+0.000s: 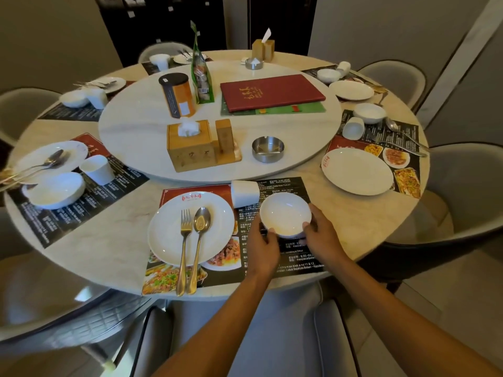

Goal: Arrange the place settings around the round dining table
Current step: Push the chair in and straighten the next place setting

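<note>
Hands meet on a small white bowl [285, 214] at the near edge of the round desk [114, 221], seen from the head camera. The left hand [262, 247] curls its fingers round the bowl's near left rim, and the right hand [321, 235] curls round its right rim, so the grip is two-handed with both hands grasping the bowl. The bowl stands upright over the dark printed placemat [285, 257]; whether it rests on the mat or is held just above it cannot be told. Just beyond the grip a white cup [244, 193] lies on its side, touching or nearly touching the bowl's far rim. Left of the grip a white dinner plate [168, 235] sits on the same placemat, with a gold fork [184, 248] and a gold spoon [200, 240] laid side by side across it, their handles reaching past its near rim. Farther from the grip, on the raised turntable [136, 131] in the middle of the desk, stand a wooden tissue box [190, 148], a steel ashtray [268, 149], an orange canister [178, 95] and a red menu folder [272, 92]. Right of the grip and well apart lies another white plate [356, 171] on its own placemat. Left of the grip another setting holds a plate, a bowl and a tipped cup.
</note>
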Tool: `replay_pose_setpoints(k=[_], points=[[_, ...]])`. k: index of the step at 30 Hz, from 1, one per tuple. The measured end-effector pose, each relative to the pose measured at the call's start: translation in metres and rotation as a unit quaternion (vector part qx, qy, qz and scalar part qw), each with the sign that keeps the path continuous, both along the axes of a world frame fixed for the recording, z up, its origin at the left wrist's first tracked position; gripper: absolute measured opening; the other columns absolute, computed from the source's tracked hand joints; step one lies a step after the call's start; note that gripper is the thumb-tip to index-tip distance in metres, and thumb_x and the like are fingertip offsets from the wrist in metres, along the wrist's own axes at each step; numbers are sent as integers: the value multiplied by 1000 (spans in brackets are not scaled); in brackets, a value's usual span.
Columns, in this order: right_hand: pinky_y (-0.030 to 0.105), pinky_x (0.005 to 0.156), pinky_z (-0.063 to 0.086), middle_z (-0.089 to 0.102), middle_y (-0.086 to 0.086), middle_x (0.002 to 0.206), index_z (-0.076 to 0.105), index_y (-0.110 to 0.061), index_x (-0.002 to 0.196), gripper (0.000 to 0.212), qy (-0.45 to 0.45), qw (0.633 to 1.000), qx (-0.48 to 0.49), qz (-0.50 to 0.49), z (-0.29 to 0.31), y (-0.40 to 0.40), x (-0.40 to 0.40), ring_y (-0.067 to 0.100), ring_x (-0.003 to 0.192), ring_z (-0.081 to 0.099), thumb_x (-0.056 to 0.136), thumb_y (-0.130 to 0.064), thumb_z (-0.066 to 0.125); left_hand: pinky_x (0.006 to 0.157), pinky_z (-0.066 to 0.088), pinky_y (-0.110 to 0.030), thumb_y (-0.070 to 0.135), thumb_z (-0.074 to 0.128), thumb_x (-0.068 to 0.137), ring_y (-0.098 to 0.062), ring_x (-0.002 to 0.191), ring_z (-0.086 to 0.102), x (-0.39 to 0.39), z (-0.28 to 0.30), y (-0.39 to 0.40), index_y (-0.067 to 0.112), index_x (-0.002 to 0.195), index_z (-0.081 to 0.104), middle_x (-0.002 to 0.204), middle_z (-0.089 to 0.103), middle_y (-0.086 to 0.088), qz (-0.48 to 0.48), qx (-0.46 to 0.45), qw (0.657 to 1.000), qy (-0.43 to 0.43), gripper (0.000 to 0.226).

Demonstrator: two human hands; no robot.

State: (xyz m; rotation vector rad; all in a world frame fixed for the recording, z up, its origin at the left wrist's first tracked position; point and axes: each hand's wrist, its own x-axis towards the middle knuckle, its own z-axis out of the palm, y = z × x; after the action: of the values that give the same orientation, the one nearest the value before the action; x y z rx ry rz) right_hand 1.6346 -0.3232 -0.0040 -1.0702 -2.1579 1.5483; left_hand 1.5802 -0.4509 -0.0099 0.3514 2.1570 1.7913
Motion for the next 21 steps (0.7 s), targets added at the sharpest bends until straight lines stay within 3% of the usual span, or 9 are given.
replay_pose_setpoints(k=[9, 11, 13, 15, 18, 21], points=[[29, 68, 59, 39, 4, 145, 30, -29, 147, 54, -17, 999, 15, 29, 0, -26, 12, 31, 116, 55, 97, -14, 44, 106, 43, -36, 18, 51, 97, -17, 127, 47, 14, 3, -30, 25, 140, 39, 139, 50, -1, -8, -3, 1000, -10, 45], [36, 82, 57, 37, 5, 147, 28, -27, 148, 54, -25, 999, 19, 34, 6, -29, 12, 29, 122, 50, 97, -15, 43, 104, 41, -31, 20, 51, 98, -12, 125, 46, 13, 6, -35, 21, 141, 39, 140, 50, -1, -29, -18, 999, 19, 45], [38, 104, 42, 35, 7, 150, 26, -21, 149, 54, -46, 996, 65, 31, 13, -33, 14, 27, 131, 41, 99, -19, 43, 106, 40, -29, 26, 50, 98, -8, 123, 45, 14, 3, -44, 19, 140, 40, 140, 50, -2, -49, -56, 993, 88, 44], [39, 108, 34, 35, 8, 149, 26, -18, 149, 57, -56, 991, 125, 9, 23, -35, 13, 27, 136, 35, 98, -26, 47, 109, 38, -32, 37, 46, 97, -13, 129, 43, 16, -9, -58, 19, 142, 38, 143, 47, -2, -67, -159, 962, 209, 49], [42, 109, 31, 34, 8, 149, 28, -20, 148, 61, -53, 975, 210, 43, 40, -31, 3, 29, 137, 31, 95, -35, 52, 115, 21, -38, 52, 26, 98, -24, 139, 36, 20, -31, -80, 14, 145, 37, 149, 40, -8, -102, -312, 873, 362, 62], [40, 110, 28, 34, 6, 150, 33, -20, 146, 60, -44, 951, 273, 135, 56, -27, -28, 27, 138, 29, 93, -38, 56, 118, 7, -43, 61, 4, 95, -24, 146, 19, 17, -39, -89, 14, 150, 28, 157, 27, -7, -138, -388, 830, 375, 77]])
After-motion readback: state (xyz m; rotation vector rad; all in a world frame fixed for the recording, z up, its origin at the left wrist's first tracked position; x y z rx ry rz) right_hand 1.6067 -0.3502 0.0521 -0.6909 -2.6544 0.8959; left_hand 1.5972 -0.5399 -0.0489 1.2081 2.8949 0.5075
